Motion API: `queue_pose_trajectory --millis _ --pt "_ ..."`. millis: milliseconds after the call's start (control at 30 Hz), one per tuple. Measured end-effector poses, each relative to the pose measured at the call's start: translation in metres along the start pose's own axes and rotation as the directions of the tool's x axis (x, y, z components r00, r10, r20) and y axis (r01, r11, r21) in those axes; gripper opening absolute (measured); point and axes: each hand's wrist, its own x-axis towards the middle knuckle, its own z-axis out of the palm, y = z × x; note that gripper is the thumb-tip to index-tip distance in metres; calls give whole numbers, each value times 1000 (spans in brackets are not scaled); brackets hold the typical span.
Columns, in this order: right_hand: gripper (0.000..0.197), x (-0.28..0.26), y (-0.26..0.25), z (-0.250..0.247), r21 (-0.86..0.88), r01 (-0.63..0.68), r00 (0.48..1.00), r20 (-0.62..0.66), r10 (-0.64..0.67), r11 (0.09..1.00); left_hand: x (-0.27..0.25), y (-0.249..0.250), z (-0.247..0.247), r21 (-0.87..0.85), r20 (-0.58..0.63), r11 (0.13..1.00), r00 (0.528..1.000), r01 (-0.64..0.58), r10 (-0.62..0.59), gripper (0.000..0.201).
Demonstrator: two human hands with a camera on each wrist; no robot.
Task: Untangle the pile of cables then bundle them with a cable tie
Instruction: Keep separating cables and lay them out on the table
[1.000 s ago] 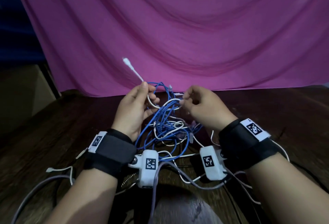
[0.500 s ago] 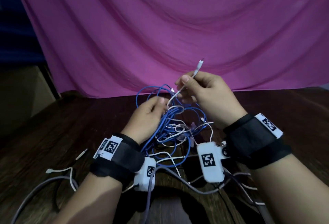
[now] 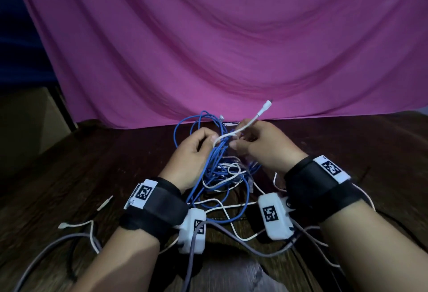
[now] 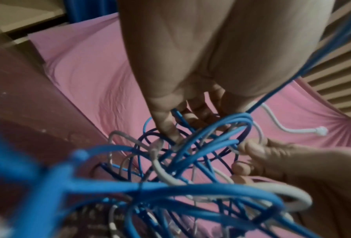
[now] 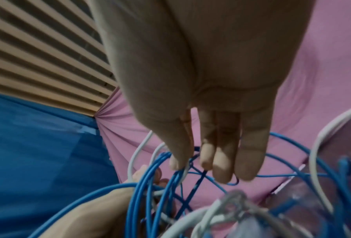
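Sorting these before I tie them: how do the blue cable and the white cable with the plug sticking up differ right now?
The blue cable is darker and loops many times through the pile; the white cable is pale and shows as one raised strand. The blue cable's loops hang from the left hand, while the white cable's plug end points up past the right hand. Both are thin, round and still tangled together.

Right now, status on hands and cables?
Left hand grips blue cable loops. Right hand pinches white cable, plug end up. Pile still tangled on table. No cable tie seen.
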Motion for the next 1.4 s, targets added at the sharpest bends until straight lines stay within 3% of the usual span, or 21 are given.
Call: queue_pose_trajectory --millis 133,200,267,333,400,567,667,733,833,900,1000,1100,1167,1200,1300,1400 --pt "8 -1 -3 2 89 27 996 -83 -19 996 -2 5 3 -123 31 992 999 -9 13 20" --pt "6 -1 -4 0 55 29 991 -133 -22 998 -2 6 4 -80 59 996 997 -42 46 22" --pt "6 -2 -6 -2 -179 64 976 -192 -99 982 0 5 1 40 43 996 996 -80 78 22" --pt "13 -3 -8 -6 -467 68 946 -250 -205 882 2 4 -3 80 11 993 997 -81 81 22" --pt "15 -3 -8 -14 -594 60 912 -295 -286 802 3 0 -10 94 -21 993 997 -78 80 24" --pt "10 0 -1 -45 -448 -31 866 -458 -200 893 7 -20 -27 185 -111 981 991 -51 73 24" --pt "7 3 6 -78 -414 -132 820 -556 -136 901 7 -35 -35 179 -225 983 974 37 5 24" --pt "8 3 11 -103 -377 -169 852 -521 -58 910 6 -42 -40 122 -284 990 958 74 -36 26" --pt "8 -1 6 -116 -454 -211 938 -342 49 866 7 -37 -38 95 -239 995 971 27 -4 26" --pt "16 -1 -4 -110 -458 -149 926 -376 -39 876 8 -30 -33 138 -220 990 975 10 20 26" --pt "12 -4 -34 -77 -402 103 867 -411 -280 910 6 -17 -26 169 -188 985 980 -28 60 24" --pt "22 -9 -48 -30 -371 283 929 -124 -350 884 1 -4 -20 177 -149 981 984 -76 103 24" --pt "31 -10 -43 -7 -419 301 951 66 -303 857 -1 3 -15 156 -115 982 985 -108 127 21" --pt "29 -10 -39 1 -449 286 957 99 -271 846 -2 5 -13 148 -96 981 986 -122 137 20" --pt "15 -10 -33 5 -483 248 964 34 -265 840 -4 8 -10 121 -19 983 990 -138 141 16" --pt "13 -7 -35 -4 -412 257 950 -58 -306 875 -4 6 -10 119 32 983 990 -138 135 19"
